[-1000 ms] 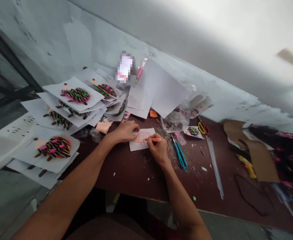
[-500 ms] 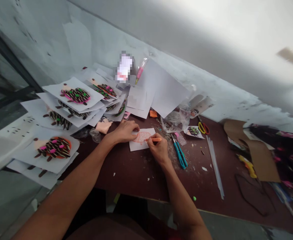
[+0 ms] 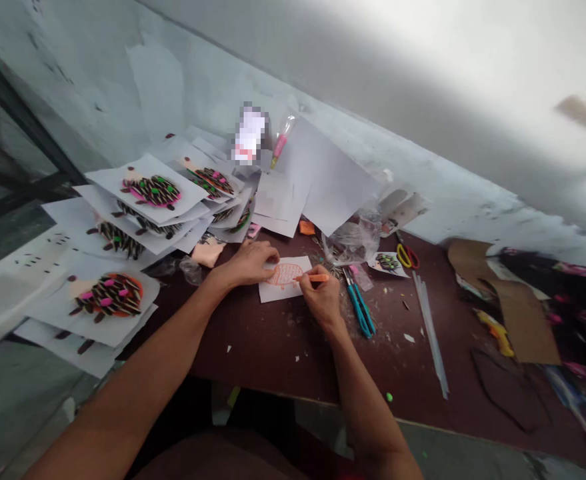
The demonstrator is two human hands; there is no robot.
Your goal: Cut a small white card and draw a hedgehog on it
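A small white sheet with an orange drawing lies on the dark red table. My right hand is closed around an orange pen, whose tip is at the right side of the drawing. Against the sheet's upper left edge rests my left hand; its fingers lie flat and apart, holding nothing. Close to the right hand are blue-handled pliers.
Stacked sheets with hedgehog figures fill the left. Behind are large white papers, a blurred phone and a plastic bag. Scissors, clear sticks and a yellow glue gun lie right.
My right hand has shifted slightly right with the orange pen, uncovering more of the sheet's right side. My left hand has stayed in place.
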